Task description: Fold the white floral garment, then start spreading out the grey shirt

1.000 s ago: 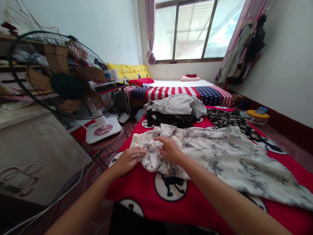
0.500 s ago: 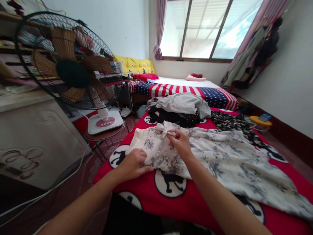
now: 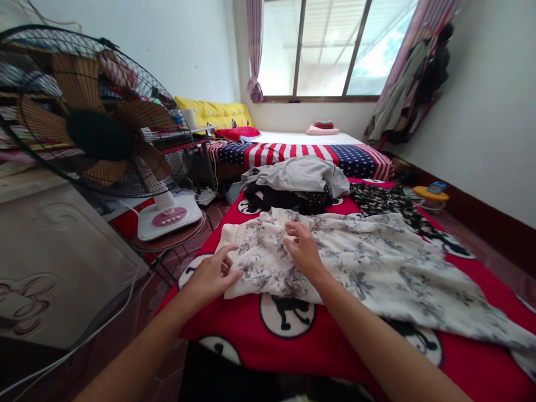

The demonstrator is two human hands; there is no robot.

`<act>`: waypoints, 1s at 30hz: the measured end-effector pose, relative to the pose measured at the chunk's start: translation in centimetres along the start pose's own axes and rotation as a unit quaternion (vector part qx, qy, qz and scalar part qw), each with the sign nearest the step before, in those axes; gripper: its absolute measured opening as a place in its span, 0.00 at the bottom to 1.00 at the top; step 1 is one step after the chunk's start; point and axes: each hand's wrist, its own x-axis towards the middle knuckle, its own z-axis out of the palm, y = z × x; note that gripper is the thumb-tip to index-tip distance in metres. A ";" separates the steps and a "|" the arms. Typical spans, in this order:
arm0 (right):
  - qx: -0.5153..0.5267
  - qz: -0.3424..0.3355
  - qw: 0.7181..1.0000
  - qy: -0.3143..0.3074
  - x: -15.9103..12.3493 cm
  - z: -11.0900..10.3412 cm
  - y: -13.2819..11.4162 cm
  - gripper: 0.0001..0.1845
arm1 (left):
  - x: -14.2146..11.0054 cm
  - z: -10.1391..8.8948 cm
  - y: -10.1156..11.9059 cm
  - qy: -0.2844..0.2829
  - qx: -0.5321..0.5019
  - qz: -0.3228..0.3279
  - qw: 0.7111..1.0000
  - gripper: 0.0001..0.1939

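1. Here's the left hand [image 3: 213,276], palm down at the near edge of the floral garment [image 3: 368,257], thumb and fingers parted and loosely curled; whether the fingertips press the cloth, I can't tell.
2. Just beyond those fingers lies the plain cream band [image 3: 229,234], the garment's end.
3. And the right hand [image 3: 305,248]! It's over the garment's middle, fingers bent and spread, thumb apart from them, no cloth visibly pinched (contact is hard to call from this angle).
4. Out to the right of that hand runs the rest of the garment, long, pale and lightly rumpled on the red blanket [image 3: 247,324].
5. Straight beyond the right hand sits a heap: grey clothing [image 3: 299,174] over black clothing [image 3: 274,199].
6. Farther right of it, past the hand, a dark patterned garment [image 3: 379,201] lies spread.
7. Well left of both hands stands the fan [image 3: 100,135].
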 end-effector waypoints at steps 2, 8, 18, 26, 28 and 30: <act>-0.064 -0.040 0.997 -0.017 -0.9 -1.5 0.3 0.13 | 0.4 0.0 1.6 0.046 0.004 0.046 0.998 0.26; -0.171 -0.090 0.975 -0.106 -3.0 -3.6 0.8 0.18 | 4.6 3.9 7.8 -0.003 -0.052 0.242 0.969 0.10; -0.289 -0.064 0.916 -0.270 -7.4 -8.2 1.8 0.32 | 8.3 13.8 2.8 -0.026 0.082 0.267 0.960 0.28; -0.517 0.184 0.827 -0.127 -10.5 -22.4 7.4 0.31 | 7.8 14.3 2.7 -0.010 0.220 0.279 0.935 0.35; -0.545 0.234 0.797 -0.112 -11.3 -25.7 8.4 0.31 | 7.8 14.5 2.7 -0.006 0.231 0.279 0.932 0.35; -0.554 0.295 0.773 -0.096 -11.6 -28.2 8.8 0.31 | 7.9 14.6 2.6 -0.002 0.235 0.279 0.931 0.35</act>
